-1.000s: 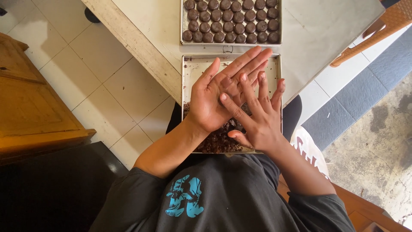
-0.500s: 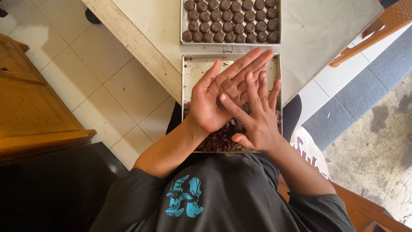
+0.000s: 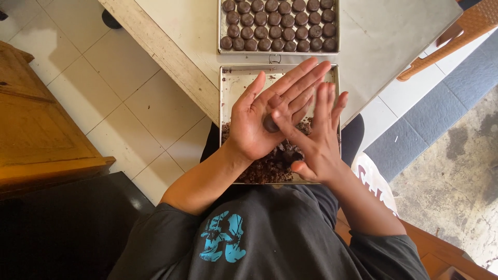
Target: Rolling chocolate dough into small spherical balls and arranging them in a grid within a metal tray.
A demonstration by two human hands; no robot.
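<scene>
Pale table (image 3: 197, 31), left hand (image 3: 262, 116) palm-up, dough ball (image 3: 271, 123)

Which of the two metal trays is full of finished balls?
The far tray on the table, filled with neat rows of dark balls; the near tray holds only loose crumbly mixture.

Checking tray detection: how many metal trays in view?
2. The far tray on the table holds rows of finished chocolate balls; its top is cut off by the frame. The near tray sits under both hands, holding loose chocolate mix. No others visible.
</scene>
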